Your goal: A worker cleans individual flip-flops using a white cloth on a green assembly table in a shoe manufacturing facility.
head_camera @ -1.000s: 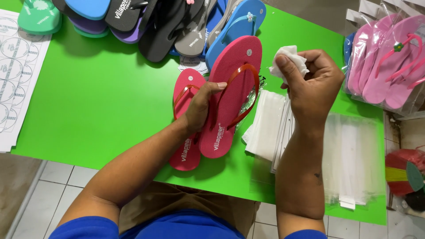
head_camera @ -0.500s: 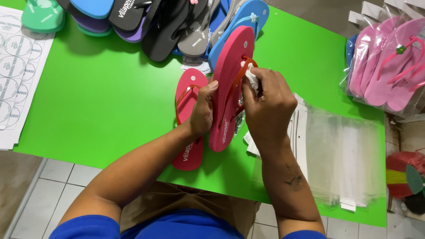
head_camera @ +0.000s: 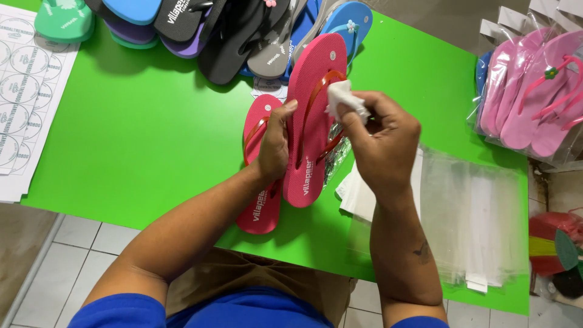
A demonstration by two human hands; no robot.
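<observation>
Pink flip-flop (head_camera: 311, 121) gripped by left hand (head_camera: 274, 143); right hand (head_camera: 382, 143) pinching white cloth (head_camera: 341, 97)

bright, even light from above; soft shadows fall under the arms and sandals on the green table (head_camera: 139, 140). mild glare on the clear bags (head_camera: 473, 212) at right. focus sharp throughout.

I take the green table (head_camera: 139, 140) as landmark. At its far edge I see a pile of black, grey, blue and purple flip-flops (head_camera: 231, 30), a mint-green one (head_camera: 64, 21) at the far left corner. Sheet of round stickers (head_camera: 24, 103) overhangs its left edge. Bagged pink flip-flops (head_camera: 534, 97) far right, stack of clear plastic bags (head_camera: 480, 218) near right. Tiled floor (head_camera: 67, 267) below.
</observation>
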